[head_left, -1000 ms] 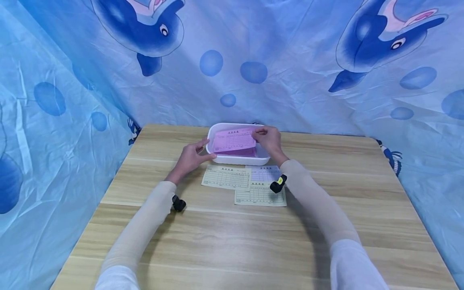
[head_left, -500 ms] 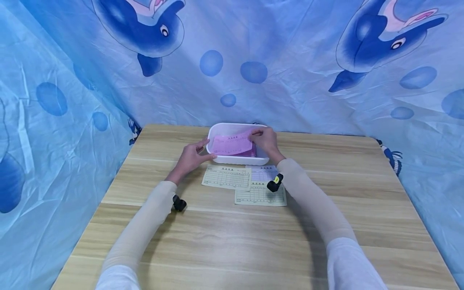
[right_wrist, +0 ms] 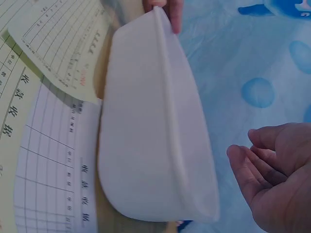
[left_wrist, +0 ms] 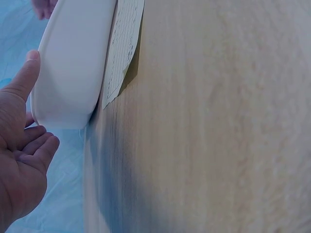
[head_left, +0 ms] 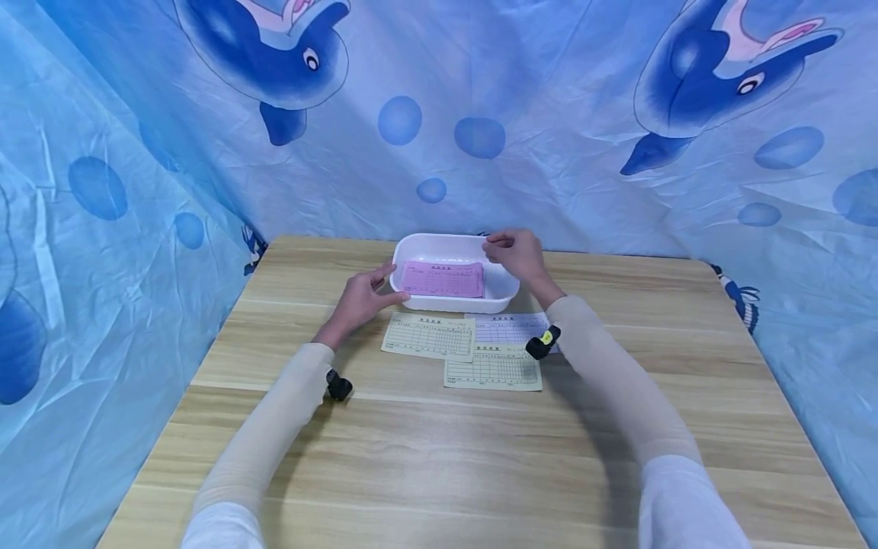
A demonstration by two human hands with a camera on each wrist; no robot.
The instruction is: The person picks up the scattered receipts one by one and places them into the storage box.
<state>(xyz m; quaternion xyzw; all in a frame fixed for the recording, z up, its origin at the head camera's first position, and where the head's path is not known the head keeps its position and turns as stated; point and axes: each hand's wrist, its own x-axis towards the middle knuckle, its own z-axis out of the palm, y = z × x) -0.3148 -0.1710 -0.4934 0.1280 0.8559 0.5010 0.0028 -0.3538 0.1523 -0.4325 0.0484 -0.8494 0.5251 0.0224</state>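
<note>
Now: pink slip released. Half a second ago its right end was pinched in the right hand; it now lies flat inside the white tray, towards the near left, apparently atop other pink paper (depth of stack not readable). Reading: this deposit looks complete.

Outside the tray, on the tabletop, just in front of its near wall: upper pale green slip, lavender slip, lower pale green slip. All three overlap at their edges; the lavender one is partly covered by the right wrist's camera. Judged not yet handled into the tray.

Hands. Right: empty, lifted over the tray's far right part; fingers loosely bent, narrow gap between thumb and index in the right wrist view. Left hand: thumb and index set wide apart, touching the tray's left end, probably steadying it; remaining fingers relaxed.
</note>
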